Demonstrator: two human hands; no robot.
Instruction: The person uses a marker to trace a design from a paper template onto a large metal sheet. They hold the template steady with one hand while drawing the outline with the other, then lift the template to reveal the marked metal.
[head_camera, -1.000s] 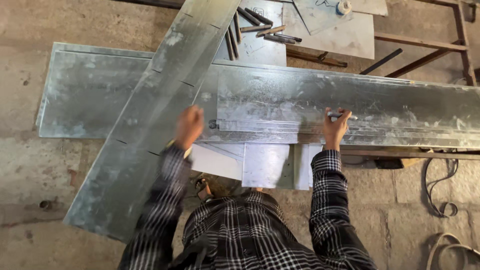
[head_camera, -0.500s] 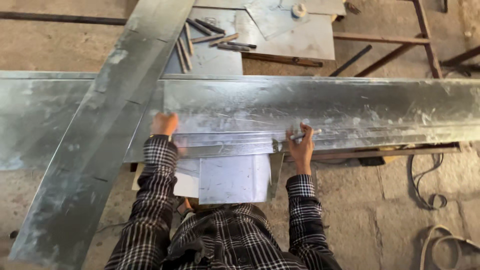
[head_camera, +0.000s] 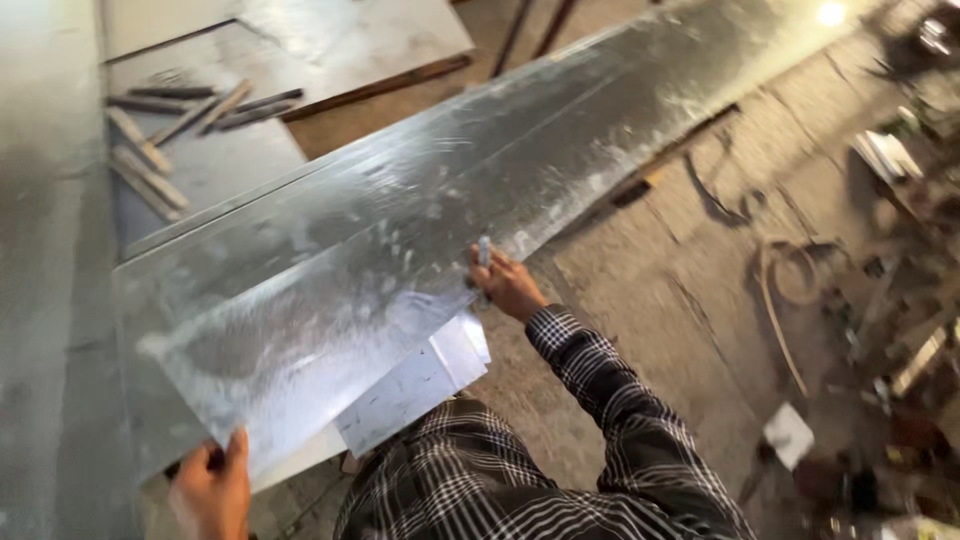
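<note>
Nearest to you, your left hand (head_camera: 212, 490) grips the near corner of the long galvanized metal sheet (head_camera: 450, 240), fingers curled over its lower edge with the thumb on top. Your checked sleeve (head_camera: 610, 410) runs out to your right hand (head_camera: 505, 285), which is closed around a small grey marker-like tool (head_camera: 485, 252) and rests at the sheet's near edge, the tool's tip touching the metal; the view is blurred, so what kind of tool it is you cannot tell.

The sheet lies slanted across the view, from your left hand up to the far right. Just under its near edge, between your hands, smaller pale sheet pieces (head_camera: 415, 385) stick out, overlapping each other.

To your right, the concrete floor (head_camera: 680, 310) carries a loop of cable (head_camera: 780, 290), a small white scrap (head_camera: 788, 435) and blurred clutter by the right edge.

Beyond the sheet, at upper left, another flat metal plate (head_camera: 220, 165) holds a scatter of short metal bars (head_camera: 170, 125), some crossing one another. A thin dark rod (head_camera: 380, 88) lies along that plate's far side.
</note>
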